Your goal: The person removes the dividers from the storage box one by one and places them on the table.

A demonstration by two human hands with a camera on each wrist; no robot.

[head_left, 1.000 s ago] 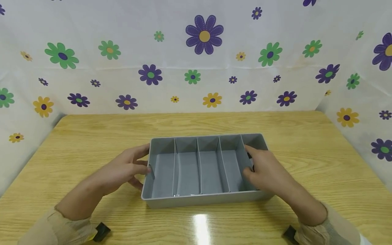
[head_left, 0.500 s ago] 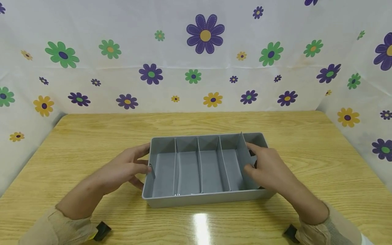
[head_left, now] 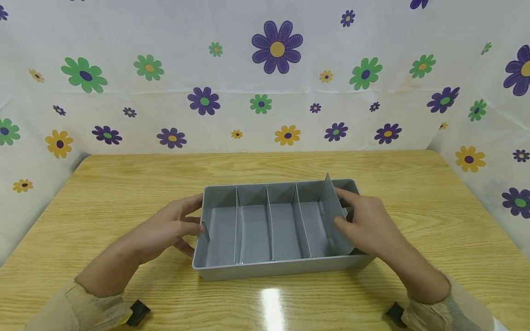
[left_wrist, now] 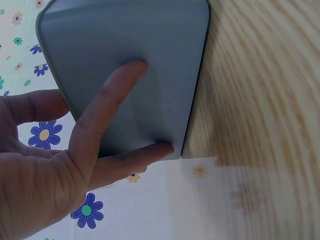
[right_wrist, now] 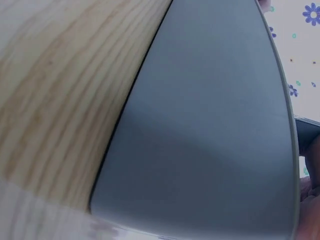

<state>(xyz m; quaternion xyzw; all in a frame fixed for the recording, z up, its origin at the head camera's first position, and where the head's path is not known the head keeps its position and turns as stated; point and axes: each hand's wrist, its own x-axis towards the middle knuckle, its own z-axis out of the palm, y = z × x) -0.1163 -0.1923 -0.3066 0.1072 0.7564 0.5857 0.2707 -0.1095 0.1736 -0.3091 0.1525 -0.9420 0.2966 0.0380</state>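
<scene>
- At far left, a tan sleeve (head_left: 78,305) leads to a person's left hand (head_left: 165,230), which grips the near end of a gray tray (head_left: 281,270), thumb tip at the rim and fingers spread against the outer end wall.
- At center, the tray sits flat on a wood-grain table (head_left: 124,179) before a flowered cloth (head_left: 174,27), its body stretching between the two hands.
- Three thin dividers (head_left: 270,234) stand across the tray, well apart from both hands' fingers.
- Right of them, a fourth gray panel (head_left: 330,207) tilts, its far top corner above the tray's rim and its lower part inside.
- At right, the person's right hand (head_left: 368,225) pinches that panel along its upper edge, thumb on the left face and index finger on the right; the other fingers are partly hidden.
- In the right wrist view, the tray's smooth outer wall fills most of the frame.
</scene>
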